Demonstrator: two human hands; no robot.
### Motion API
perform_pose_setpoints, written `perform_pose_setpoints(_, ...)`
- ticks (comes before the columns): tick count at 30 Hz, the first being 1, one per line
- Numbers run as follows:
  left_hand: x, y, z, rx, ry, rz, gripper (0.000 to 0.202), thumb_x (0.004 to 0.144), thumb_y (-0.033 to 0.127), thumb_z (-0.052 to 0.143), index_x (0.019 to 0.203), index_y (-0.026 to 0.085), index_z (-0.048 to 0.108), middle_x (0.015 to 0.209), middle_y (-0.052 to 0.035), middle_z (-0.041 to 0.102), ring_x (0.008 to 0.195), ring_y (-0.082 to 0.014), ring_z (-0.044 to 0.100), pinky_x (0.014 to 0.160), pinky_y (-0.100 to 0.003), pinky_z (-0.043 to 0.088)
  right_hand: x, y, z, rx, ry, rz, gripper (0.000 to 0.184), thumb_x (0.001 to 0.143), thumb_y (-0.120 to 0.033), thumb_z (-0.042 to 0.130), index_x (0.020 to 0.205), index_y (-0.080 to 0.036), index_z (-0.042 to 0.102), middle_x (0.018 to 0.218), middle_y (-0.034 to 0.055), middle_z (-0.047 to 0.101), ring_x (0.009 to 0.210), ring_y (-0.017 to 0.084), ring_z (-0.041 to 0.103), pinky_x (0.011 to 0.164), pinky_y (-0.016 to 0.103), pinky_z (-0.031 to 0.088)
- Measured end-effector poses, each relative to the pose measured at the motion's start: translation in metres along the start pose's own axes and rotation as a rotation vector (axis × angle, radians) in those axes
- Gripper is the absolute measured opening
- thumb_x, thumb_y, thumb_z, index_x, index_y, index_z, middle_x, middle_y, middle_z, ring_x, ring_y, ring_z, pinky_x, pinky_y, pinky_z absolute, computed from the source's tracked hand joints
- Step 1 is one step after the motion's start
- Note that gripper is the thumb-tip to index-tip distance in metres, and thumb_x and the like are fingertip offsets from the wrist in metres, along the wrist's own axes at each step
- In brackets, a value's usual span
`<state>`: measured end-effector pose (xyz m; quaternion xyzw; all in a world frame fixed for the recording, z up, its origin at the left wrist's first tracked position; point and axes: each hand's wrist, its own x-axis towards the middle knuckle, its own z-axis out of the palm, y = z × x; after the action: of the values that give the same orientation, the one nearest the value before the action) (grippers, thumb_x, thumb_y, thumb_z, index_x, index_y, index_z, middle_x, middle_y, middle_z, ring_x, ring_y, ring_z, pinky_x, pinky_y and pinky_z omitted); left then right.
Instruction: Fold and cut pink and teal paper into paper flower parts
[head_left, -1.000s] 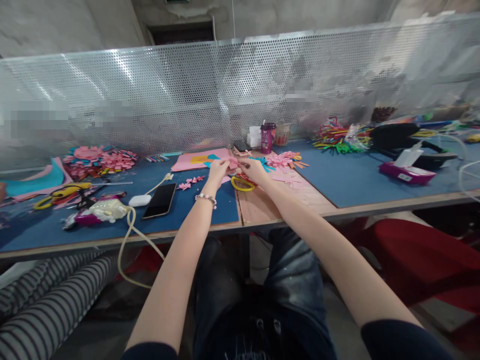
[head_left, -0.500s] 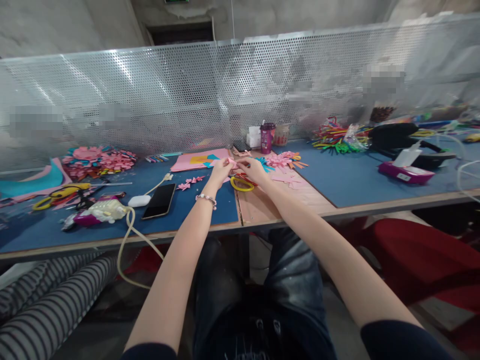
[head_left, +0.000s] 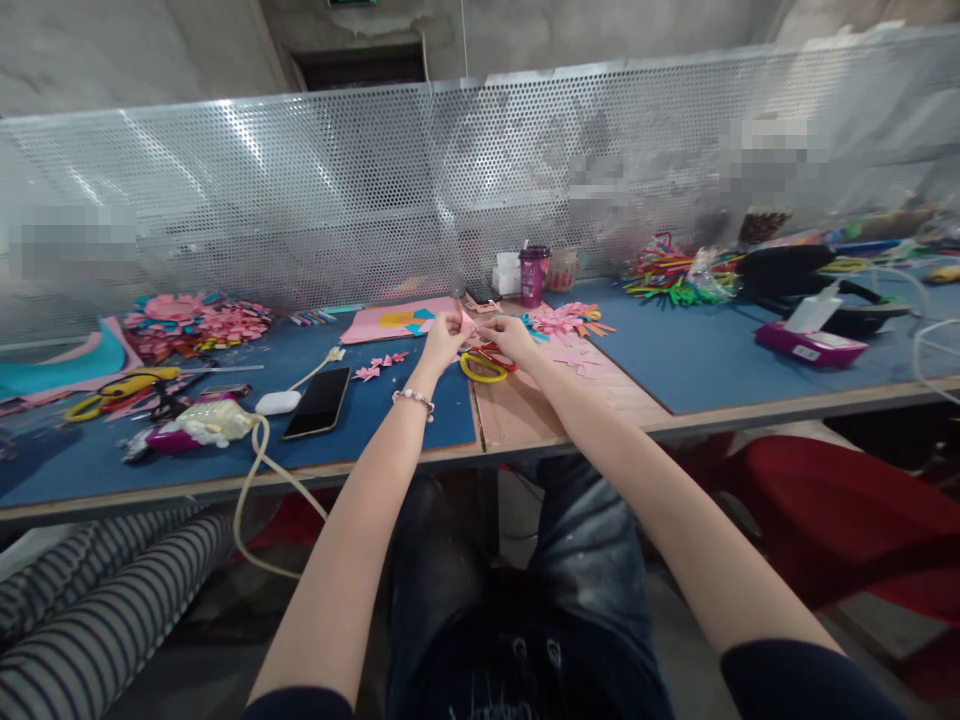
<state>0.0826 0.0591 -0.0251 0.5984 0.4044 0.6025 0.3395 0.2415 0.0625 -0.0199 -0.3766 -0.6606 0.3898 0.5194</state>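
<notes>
A small piece of pink paper (head_left: 467, 325) is pinched in the closed fingers of my left hand (head_left: 444, 338). My right hand (head_left: 510, 338) meets it from the other side, its fingers closed at the paper's right edge. Just below the hands lie scissors with yellow handles (head_left: 484, 370). Folded pink paper pieces (head_left: 381, 366) rest on the blue mat to the left. Behind my left hand are pink sheets (head_left: 367, 322) with yellow and blue paper on top. A heap of pink, blue and orange cut strips (head_left: 564, 320) lies beyond my right hand.
A phone (head_left: 319, 402), white earbud case (head_left: 277, 402) and cream power strip (head_left: 206, 422) occupy the left side. A purple cup (head_left: 534, 275) stands by the perforated metal screen (head_left: 360, 190). To the right are colourful pipe cleaners (head_left: 675, 275) and a purple tissue pack (head_left: 810, 345).
My hands have shifted only slightly. The pink paper between them now shows more of its surface, standing up beside my left fingertips.
</notes>
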Motion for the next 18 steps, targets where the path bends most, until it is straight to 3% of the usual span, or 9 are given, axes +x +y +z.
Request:
perform_pose_setpoints(5, 0.0021, -0.0008, -0.0014, 0.027, -0.08, 0.059, 0.022, 0.078, 0.016, 0.071, 0.093, 0.016, 0.055, 0.094, -0.0072, 0.069, 0.082, -0.0169, 0.068, 0.067, -0.027, 0.054, -0.0009, -0.0028, -0.0005, 0.054, -0.019, 0.003, 0.007, 0.075, -0.02, 0.065, 0.075, -0.014, 0.067, 0.07, 0.0016, 0.065, 0.066, 0.012, 0.059, 0.057, 0.021, 0.049)
perform_pose_setpoints(12, 0.0049, -0.0042, -0.0025, 0.042, -0.086, 0.058, 0.025, 0.074, 0.011, 0.07, 0.095, 0.017, 0.059, 0.094, -0.005, 0.07, 0.084, -0.0152, 0.067, 0.075, -0.027, 0.054, -0.0003, -0.0026, -0.0018, 0.039, 0.002, 0.008, 0.014, 0.073, -0.027, 0.062, 0.074, -0.015, 0.067, 0.071, 0.0016, 0.064, 0.068, 0.014, 0.058, 0.058, 0.021, 0.049)
perform_pose_setpoints(18, 0.0016, -0.0003, -0.0016, 0.07, -0.104, 0.082, 0.021, 0.076, 0.01, 0.067, 0.095, 0.016, 0.061, 0.094, -0.0052, 0.069, 0.082, -0.0149, 0.065, 0.072, -0.025, 0.053, 0.0032, 0.0019, -0.0027, 0.043, 0.004, -0.041, 0.015, 0.072, -0.029, 0.062, 0.073, -0.015, 0.067, 0.071, 0.0018, 0.064, 0.068, 0.013, 0.057, 0.059, 0.022, 0.049)
